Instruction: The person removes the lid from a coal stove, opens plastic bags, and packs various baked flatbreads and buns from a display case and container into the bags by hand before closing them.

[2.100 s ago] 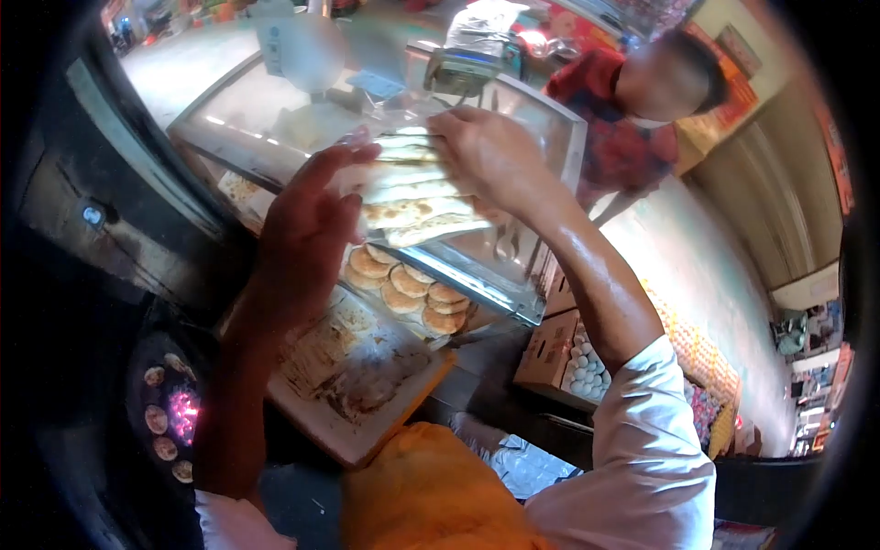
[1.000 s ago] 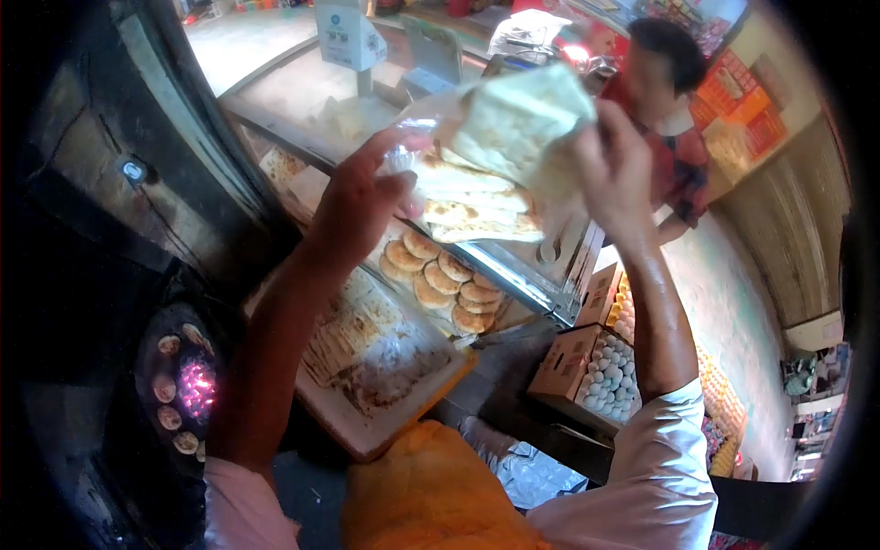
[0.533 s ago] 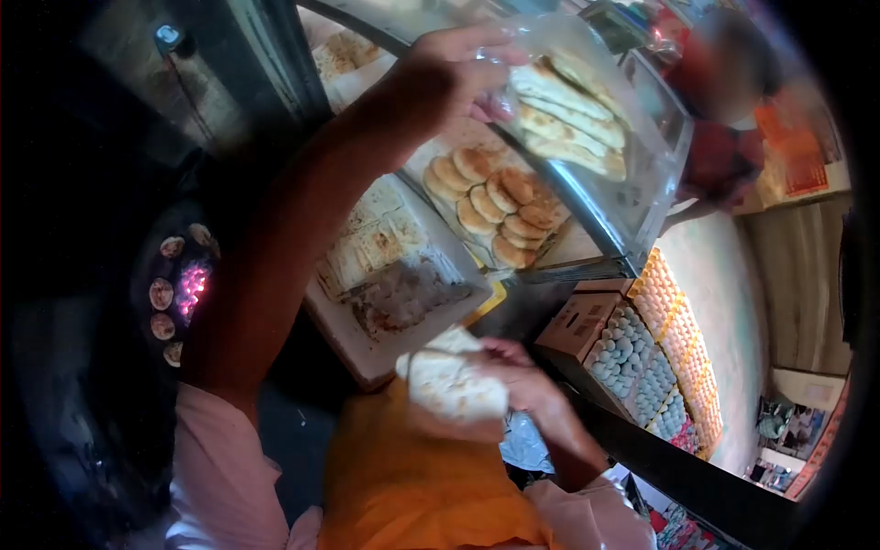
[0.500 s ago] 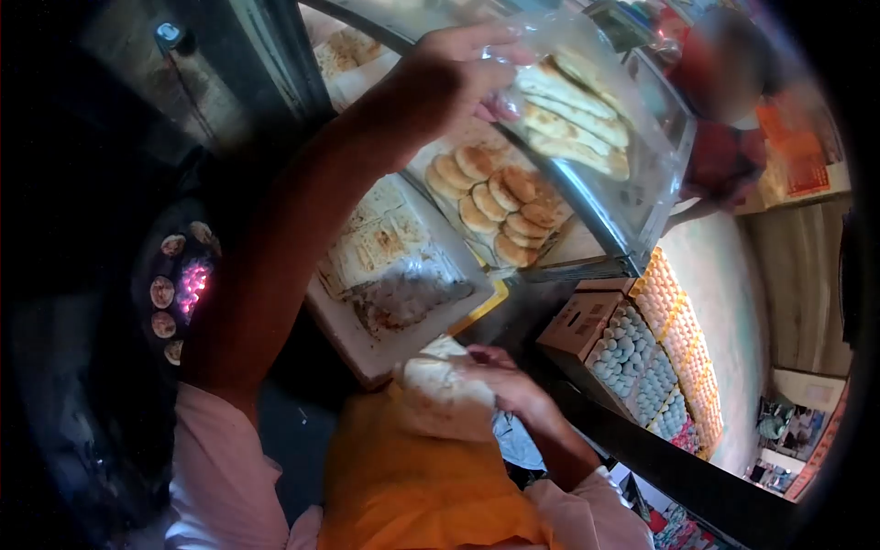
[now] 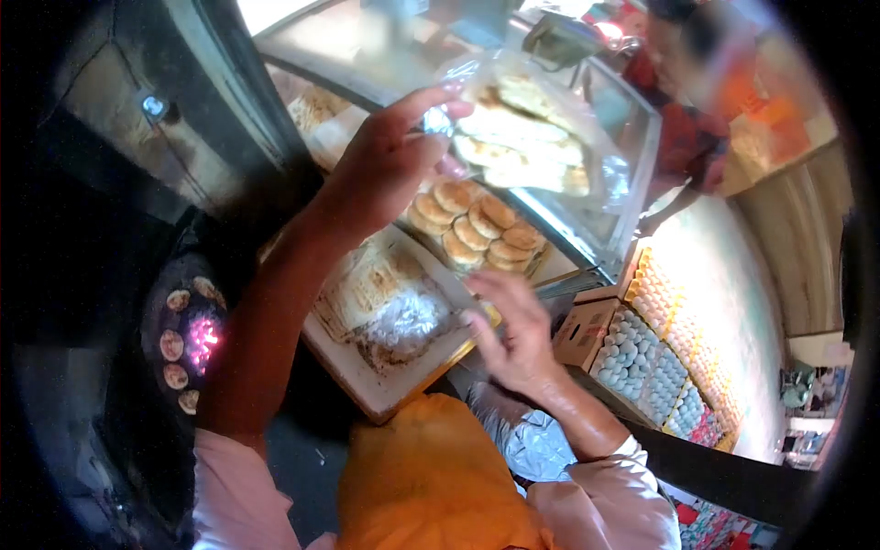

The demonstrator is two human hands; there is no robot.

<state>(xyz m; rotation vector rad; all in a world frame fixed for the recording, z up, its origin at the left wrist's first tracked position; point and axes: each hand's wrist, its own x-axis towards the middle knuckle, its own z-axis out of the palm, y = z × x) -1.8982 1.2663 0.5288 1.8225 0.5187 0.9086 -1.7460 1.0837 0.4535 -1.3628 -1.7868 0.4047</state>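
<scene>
My left hand [image 5: 399, 151] is closed on the gathered top of a clear plastic bag [image 5: 600, 174] of long pale flatbreads [image 5: 522, 128]. The bag hangs over the slanted glass of a display case [image 5: 587, 243]. My right hand [image 5: 518, 330] is open, its fingers apart and slightly blurred, beside the corner of a white tray [image 5: 426, 376]. In that tray are stacked flat pieces of bread [image 5: 362, 284] and crumpled clear plastic [image 5: 408, 312]. Round browned breads [image 5: 472, 225] lie in the case just beyond my hands.
A person in red [image 5: 683, 137] stands across the case. To the right are trays of pale eggs [image 5: 632, 353] and a cardboard box [image 5: 582, 335]. On the left, round breads [image 5: 171, 346] surround glowing coals [image 5: 202, 344]. A crinkled silvery sheet [image 5: 532, 445] lies by my right forearm.
The bag of flatbreads has moved left and slightly down in view with my left hand. My right hand has let go of a whitish, sheet-like thing, moved up, and opened.
</scene>
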